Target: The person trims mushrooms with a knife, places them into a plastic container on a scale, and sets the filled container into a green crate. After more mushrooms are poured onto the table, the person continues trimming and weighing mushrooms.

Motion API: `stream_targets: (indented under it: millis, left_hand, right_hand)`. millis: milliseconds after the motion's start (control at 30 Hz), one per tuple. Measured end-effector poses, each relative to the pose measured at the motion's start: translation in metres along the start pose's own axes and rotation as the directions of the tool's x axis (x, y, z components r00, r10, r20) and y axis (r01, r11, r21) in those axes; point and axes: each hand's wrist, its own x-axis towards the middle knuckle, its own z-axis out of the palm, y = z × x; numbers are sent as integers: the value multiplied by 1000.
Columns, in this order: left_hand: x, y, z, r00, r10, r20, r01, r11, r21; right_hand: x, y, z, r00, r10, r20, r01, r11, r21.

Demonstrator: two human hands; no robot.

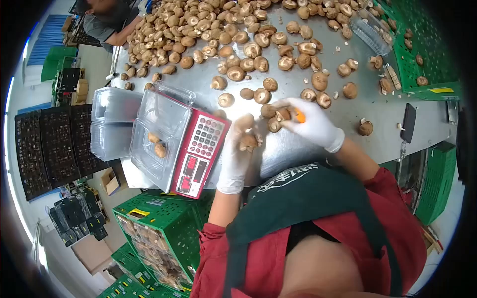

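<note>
1. Beside the red scale (199, 149), left hand (236, 156) wraps a mushroom (248, 142).
2. Above the table (283, 155), right hand (313, 124) clasps something orange (299, 115), fingertips at other mushrooms (274, 124).
3. Light pressure should prevent bruising.

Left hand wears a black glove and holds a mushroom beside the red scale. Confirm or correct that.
The colour is wrong: the head view shows a white glove on the left hand. It does hold a mushroom beside the red scale.
</note>
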Motion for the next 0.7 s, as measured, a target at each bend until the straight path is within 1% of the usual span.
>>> stream_targets:
  millis: [33, 67, 100, 167, 200, 267, 300, 367, 400, 433, 467, 500, 533, 567, 600, 633, 667, 700]
  left_hand:
    - [1, -5, 4, 998, -42, -41, 38, 995, -93]
    - [2, -7, 10, 1000, -16, 8, 17, 987, -157]
    - [-13, 28, -3, 1000, -4, -25, 4, 1000, 14]
    - [-12, 16, 7, 1000, -10, 3, 9, 997, 78]
    - [-8, 11, 6, 993, -66, 96, 63, 998, 30]
    - [-10, 12, 4, 992, -78, 99, 77, 997, 17]
    - [-10, 17, 9, 991, -80, 104, 79, 997, 11]
    - [-14, 27, 13, 1000, -4, 11, 2, 987, 161]
    - [-18, 31, 16, 997, 80, -9, -74, 948, 310]
    - [-18, 37, 20, 985, 174, -15, -149, 880, 452]
    - [-18, 44, 27, 983, 183, 17, -177, 913, 368]
    - [-19, 46, 27, 983, 183, 29, -178, 896, 407]
    - [-17, 48, 27, 983, 182, 39, -180, 876, 447]
    - [-14, 50, 27, 982, 183, 52, -185, 855, 485]
    - [-11, 48, 23, 983, 181, 25, -169, 856, 489]
    - [-11, 46, 21, 982, 189, 25, -180, 874, 452]
    - [-10, 43, 21, 980, 197, 27, -190, 890, 415]
    - [-11, 39, 20, 980, 199, 26, -194, 906, 377]
  right_hand:
    - [1, -8, 4, 997, -77, -15, 74, 989, -125]
    - [2, -21, 7, 984, -178, -27, 166, 955, -247]
    - [19, -26, 41, 969, -247, -16, 245, 966, -86]
    - [22, -28, 38, 956, -293, 24, 291, 933, -210]
    - [24, -26, 36, 981, -192, 36, 195, 962, -189]
    - [35, -22, 36, 998, -15, 63, 22, 992, -121]
    - [39, -23, 34, 995, 61, 79, -61, 998, -4]
    - [41, -26, 31, 969, 206, 136, -233, 946, 224]
    - [40, -31, 29, 963, 208, 170, -255, 905, 340]
    - [42, -38, 26, 961, 208, 180, -258, 910, 324]
    - [43, -45, 23, 958, 214, 192, -266, 914, 306]
    - [40, -47, 24, 950, 232, 207, -287, 911, 297]
    - [42, -35, 29, 957, 215, 195, -274, 891, 361]
    - [42, -32, 30, 966, 194, 170, -244, 902, 355]
    - [43, -30, 31, 974, 174, 145, -214, 913, 348]
    - [43, -28, 32, 981, 152, 118, -183, 922, 341]
    - [41, -25, 34, 997, 74, 22, -77, 968, 238]
    - [37, -27, 32, 999, -26, -37, 27, 1000, 13]
